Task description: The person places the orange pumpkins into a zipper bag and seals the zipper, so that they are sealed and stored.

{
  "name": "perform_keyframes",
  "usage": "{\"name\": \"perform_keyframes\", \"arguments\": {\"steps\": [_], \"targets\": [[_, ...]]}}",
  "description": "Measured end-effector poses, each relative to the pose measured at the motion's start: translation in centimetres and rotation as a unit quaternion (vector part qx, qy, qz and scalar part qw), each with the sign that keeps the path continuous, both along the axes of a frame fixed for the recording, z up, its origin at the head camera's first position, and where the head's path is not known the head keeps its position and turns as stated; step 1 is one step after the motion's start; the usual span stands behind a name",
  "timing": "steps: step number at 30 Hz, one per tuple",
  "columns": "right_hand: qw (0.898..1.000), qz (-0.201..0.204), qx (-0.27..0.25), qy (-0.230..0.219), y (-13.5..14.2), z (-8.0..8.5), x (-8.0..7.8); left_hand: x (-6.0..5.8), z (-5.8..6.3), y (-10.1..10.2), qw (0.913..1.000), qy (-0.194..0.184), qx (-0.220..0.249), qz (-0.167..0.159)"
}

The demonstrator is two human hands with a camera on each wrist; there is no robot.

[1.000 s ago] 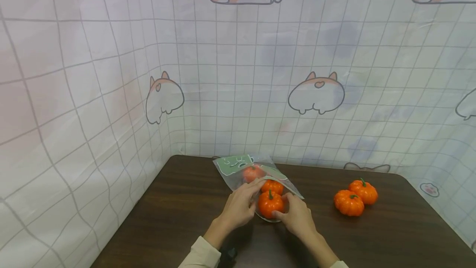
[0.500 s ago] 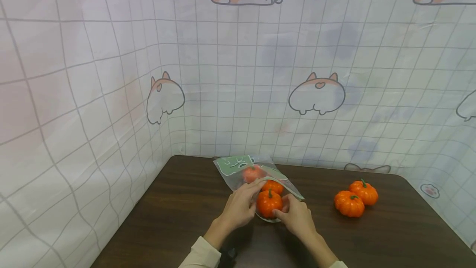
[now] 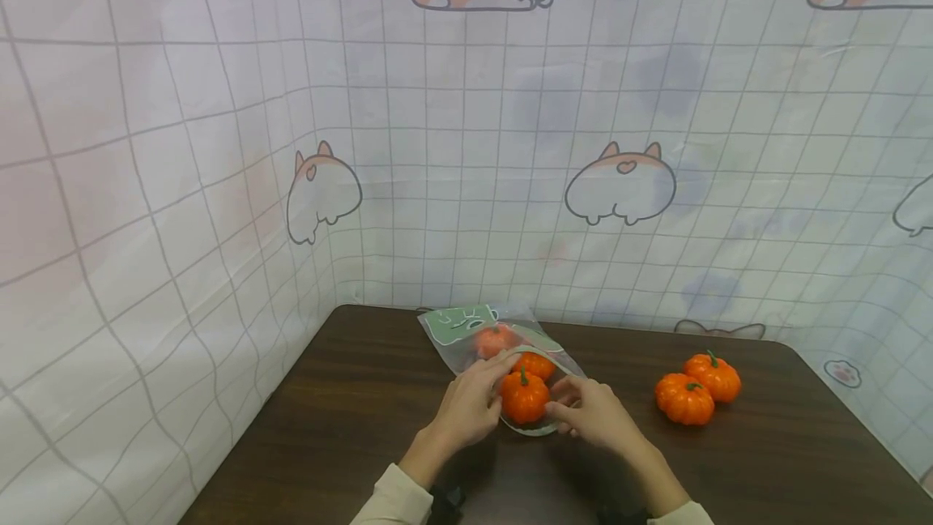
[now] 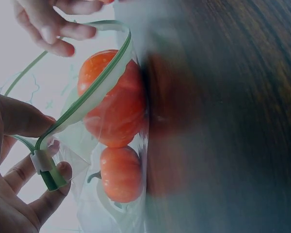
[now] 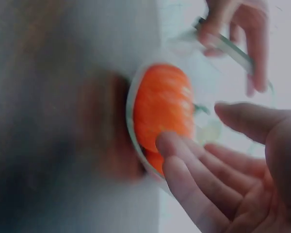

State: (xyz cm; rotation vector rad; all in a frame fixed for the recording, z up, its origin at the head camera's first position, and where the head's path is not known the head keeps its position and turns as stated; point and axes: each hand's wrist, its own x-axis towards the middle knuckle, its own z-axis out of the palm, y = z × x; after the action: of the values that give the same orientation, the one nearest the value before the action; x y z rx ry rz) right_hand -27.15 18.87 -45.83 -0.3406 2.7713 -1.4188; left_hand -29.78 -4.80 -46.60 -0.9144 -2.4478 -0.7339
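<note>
A clear zip bag point(image 3: 455, 343) with a green print lies on the table, its green-edged mouth spread wide. Inside sits a small orange pumpkin point(image 3: 525, 397) near the opening, with a second pumpkin point(image 3: 535, 364) behind it and a third pumpkin point(image 3: 496, 340) deeper in. My left hand point(image 3: 469, 403) pinches the bag's rim at one side. In the left wrist view, thumb and fingers lie by the pale slider point(image 4: 41, 161) on the zip. My right hand point(image 3: 594, 411) is just right of the front pumpkin, fingers loosely spread and holding nothing; the right wrist view is blurred.
Two more orange pumpkins, a nearer pumpkin point(image 3: 683, 399) and a farther pumpkin point(image 3: 713, 377), stand together on the right of the dark wooden table point(image 3: 350, 395). A patterned white curtain point(image 3: 466, 185) rises behind the table and along its left side.
My right hand has let go of the front pumpkin and drawn slightly right. That pumpkin has shifted a little left and deeper into the bag. My left hand has stayed in place.
</note>
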Motion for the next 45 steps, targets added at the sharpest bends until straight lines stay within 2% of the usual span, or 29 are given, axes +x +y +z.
{"name": "perform_keyframes", "arguments": {"steps": [5, 8, 11, 14, 18, 22, 28, 32, 40, 45], "targets": [[0.999, 0.048, -0.018, 0.006, 2.5, 1.8, -0.3, -0.1, 0.0, -0.1, 0.9999, 0.013, 0.001, 0.002], [0.998, 0.049, -0.033, 0.018, 4.2, 2.6, -0.3, -0.1, 0.0, -0.1, 0.9998, 0.02, 0.005, -0.001], [0.998, 0.03, -0.042, 0.037, 5.9, 3.2, -0.1, -0.1, 0.0, -0.1, 0.9998, 0.02, 0.008, -0.004], [0.997, -0.002, -0.03, 0.064, 7.8, 3.5, 0.1, -0.1, 0.0, -0.1, 0.9998, 0.018, 0.009, -0.004], [0.994, -0.044, 0.006, 0.095, 10.4, 3.5, 0.3, -0.1, -0.1, -0.1, 0.9999, 0.013, 0.008, -0.002], [0.99, -0.086, 0.042, 0.099, 12.8, 3.6, 0.6, -0.1, -0.1, -0.2, 0.9998, 0.013, 0.011, -0.004], [0.989, -0.129, 0.049, 0.053, 15.7, 3.0, 0.9, -0.3, -0.2, -0.3, 0.9997, 0.019, 0.015, -0.008], [0.987, -0.141, 0.056, 0.049, 17.1, 2.4, 0.7, -0.4, -0.1, -0.3, 0.9997, 0.016, 0.017, -0.006], [0.986, -0.144, 0.08, 0.039, 19.2, 1.1, 0.7, -0.5, 0.0, -0.3, 0.9997, 0.018, 0.017, -0.006], [0.987, -0.14, 0.078, 0.015, 20.0, 0.0, 0.5, -0.4, 0.0, -0.4, 0.9998, 0.01, 0.016, -0.006]]}}
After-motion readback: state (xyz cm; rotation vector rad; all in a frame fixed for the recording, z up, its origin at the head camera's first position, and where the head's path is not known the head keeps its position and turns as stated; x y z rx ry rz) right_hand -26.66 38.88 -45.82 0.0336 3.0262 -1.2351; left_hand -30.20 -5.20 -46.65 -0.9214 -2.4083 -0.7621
